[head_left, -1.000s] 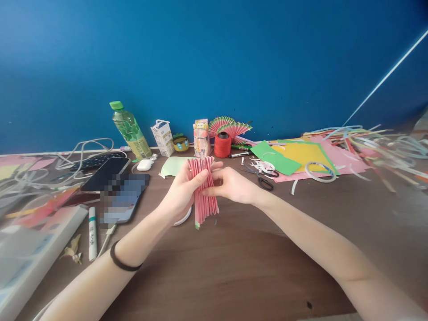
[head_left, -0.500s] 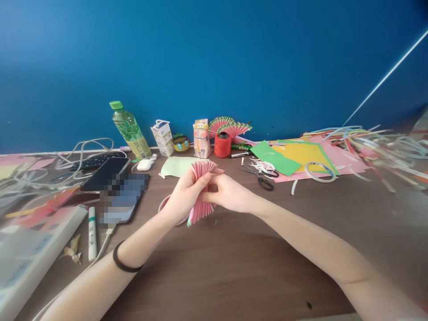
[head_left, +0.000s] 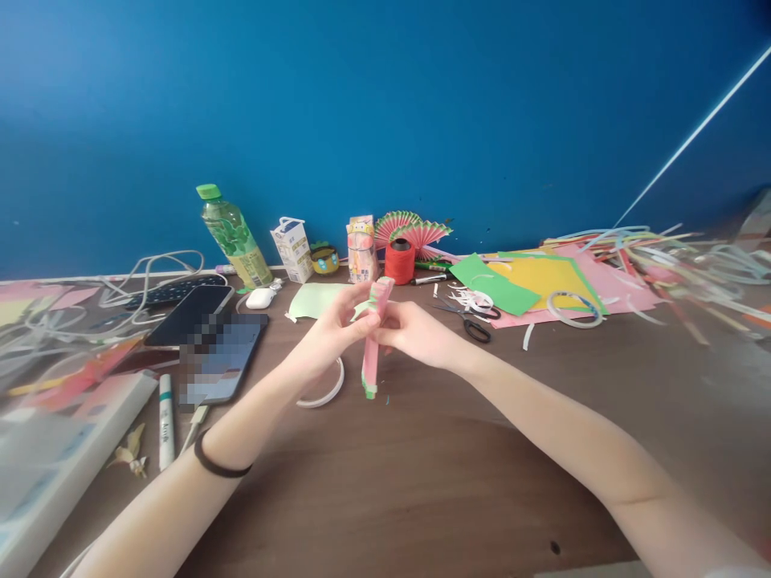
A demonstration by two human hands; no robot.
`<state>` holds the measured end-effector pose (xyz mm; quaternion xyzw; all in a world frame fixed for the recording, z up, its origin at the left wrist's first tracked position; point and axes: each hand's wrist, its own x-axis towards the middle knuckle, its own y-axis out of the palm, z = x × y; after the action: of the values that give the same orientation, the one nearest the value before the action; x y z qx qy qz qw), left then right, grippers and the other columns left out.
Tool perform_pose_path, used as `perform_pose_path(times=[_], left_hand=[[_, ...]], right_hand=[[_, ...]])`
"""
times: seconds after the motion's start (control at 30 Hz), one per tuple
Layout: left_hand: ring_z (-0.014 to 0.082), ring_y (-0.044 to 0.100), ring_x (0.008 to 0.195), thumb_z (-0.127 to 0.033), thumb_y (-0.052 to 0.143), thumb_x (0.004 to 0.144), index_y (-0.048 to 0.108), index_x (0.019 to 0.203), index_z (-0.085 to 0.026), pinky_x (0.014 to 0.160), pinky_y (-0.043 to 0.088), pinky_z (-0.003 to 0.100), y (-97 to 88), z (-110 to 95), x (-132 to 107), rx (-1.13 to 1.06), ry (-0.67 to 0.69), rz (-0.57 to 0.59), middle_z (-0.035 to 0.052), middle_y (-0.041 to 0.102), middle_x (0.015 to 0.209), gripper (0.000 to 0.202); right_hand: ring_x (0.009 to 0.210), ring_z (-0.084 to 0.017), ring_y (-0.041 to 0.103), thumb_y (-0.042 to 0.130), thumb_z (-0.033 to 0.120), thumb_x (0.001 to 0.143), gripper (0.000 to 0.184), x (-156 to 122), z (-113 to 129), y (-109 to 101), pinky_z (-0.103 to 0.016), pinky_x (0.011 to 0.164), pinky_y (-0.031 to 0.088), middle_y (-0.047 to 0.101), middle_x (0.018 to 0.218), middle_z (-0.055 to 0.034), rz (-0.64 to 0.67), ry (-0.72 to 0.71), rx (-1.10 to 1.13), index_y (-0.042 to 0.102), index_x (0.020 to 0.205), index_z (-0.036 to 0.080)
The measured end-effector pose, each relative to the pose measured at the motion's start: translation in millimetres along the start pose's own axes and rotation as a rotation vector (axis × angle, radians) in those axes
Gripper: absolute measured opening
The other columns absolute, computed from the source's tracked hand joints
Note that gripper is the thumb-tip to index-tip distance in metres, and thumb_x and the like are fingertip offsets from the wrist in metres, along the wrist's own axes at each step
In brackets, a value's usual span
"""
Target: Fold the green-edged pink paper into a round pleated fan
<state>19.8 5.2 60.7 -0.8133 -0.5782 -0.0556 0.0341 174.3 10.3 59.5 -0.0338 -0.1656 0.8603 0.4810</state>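
Note:
A pleated pink paper fan with green ends is squeezed into a narrow, nearly upright strip above the table. My left hand grips it from the left, thumb across its middle. From the right, my right hand pinches the same folded paper; some of its fingertips are hidden behind the strip. Below my left hand a ring of white tape lies on the table. Just behind the hands is a pale green paper sheet.
Along the wall stand a green-capped bottle, a small carton, a red thread spool and two pink-green fans. Black-handled scissors and coloured paper lie right. Phones and a marker are left.
The paper fan has gone from spread pleats facing me to a compact narrow strip turned edge-on. My left hand has shifted slightly, uncovering more of the tape ring.

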Motion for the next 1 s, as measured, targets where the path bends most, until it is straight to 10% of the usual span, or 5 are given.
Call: perform_pose_path(times=[0.2, 0.53, 1.0], left_hand=[[0.0249, 0.057, 0.105, -0.039, 0.066, 0.072, 0.061, 0.105, -0.019, 0.09, 0.042, 0.033, -1.1, 4, 1, 0.062, -0.085, 0.142, 0.0094, 0.066, 0.108, 0.039], [0.0259, 0.062, 0.092, -0.045, 0.059, 0.075, 0.069, 0.081, -0.019, 0.082, 0.045, 0.034, 3.2, 4, -3, 0.246, -0.102, 0.033, 0.0055, 0.069, 0.068, 0.029], [0.0097, 0.047, 0.038, -0.048, 0.052, 0.078, 0.068, 0.081, -0.016, 0.042, 0.04, 0.024, 1.9, 14, -7, 0.316, -0.07, 0.028, 0.0045, 0.067, 0.061, 0.036]], right_hand=[[0.081, -0.016, 0.06, 0.06, 0.015, 0.069, 0.021, 2, 6, -16, -0.031, 0.074, 0.048, 0.065, 0.086, -0.0026, -0.169, -0.09, 0.049, 0.06, 0.09, 0.016], [0.085, -0.017, 0.06, 0.064, 0.03, 0.072, 0.023, 4, 4, -22, -0.034, 0.082, 0.045, 0.067, 0.086, -0.0044, -0.154, -0.07, 0.121, 0.066, 0.089, 0.015], [0.089, -0.016, 0.059, 0.07, 0.029, 0.065, 0.026, 5, 2, -23, -0.033, 0.084, 0.043, 0.065, 0.087, -0.0029, -0.163, -0.067, 0.289, 0.062, 0.086, 0.016]])
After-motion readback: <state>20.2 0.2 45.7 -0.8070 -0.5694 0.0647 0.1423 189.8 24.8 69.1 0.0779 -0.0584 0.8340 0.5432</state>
